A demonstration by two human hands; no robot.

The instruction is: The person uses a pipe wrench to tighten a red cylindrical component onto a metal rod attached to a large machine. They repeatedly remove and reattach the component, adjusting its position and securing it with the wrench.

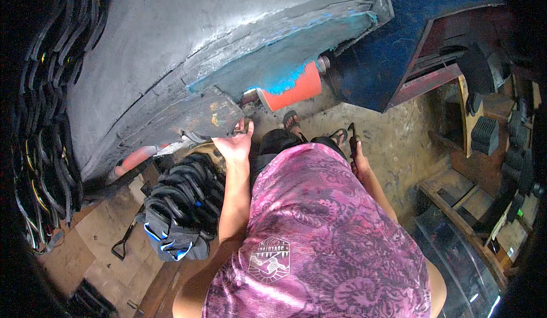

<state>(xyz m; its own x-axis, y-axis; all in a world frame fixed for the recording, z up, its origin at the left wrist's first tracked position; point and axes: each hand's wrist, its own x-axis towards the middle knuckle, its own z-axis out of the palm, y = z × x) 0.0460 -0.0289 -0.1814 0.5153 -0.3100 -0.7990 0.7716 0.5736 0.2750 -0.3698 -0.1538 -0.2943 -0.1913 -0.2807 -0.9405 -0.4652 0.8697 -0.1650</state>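
– Grey, scuffed panel [208, 113]. Position relative to the hands?

– Just beyond and to the left of the left grip [234, 144], along the near side of a large curved grey hood [154, 39]. Its right-hand corner meets the fingers.

– State of that grip?

– Palm turned upward, fingers curled at the corner, in contact. Whether they are clamped on it: cannot tell.

– And the right grip [360, 159]?

– Lower, on the other side of the body. Fingers wrapped round a slim dark tool [351, 133], its end pointing away from the person. Exact kind not readable at this size.

– Nearest neighbours?

– Orange-red cylinder [296, 90], beyond and to the right of the left grip. A bright blue patch [279, 78] with a ragged edge borders it on the far side. Between the two grips, slightly beyond: sandalled feet on a stained floor [399, 130].

– Farther out?

– Left of the left grip and nearer the body: a heap of black curved pieces [188, 181], with a grey-and-blue bundle [176, 243] at its near end. Far left: rows of black strips [51, 107]. Beyond the right grip: a dark blue housing [370, 50]. Well to its right: a stack of black pieces [485, 135].
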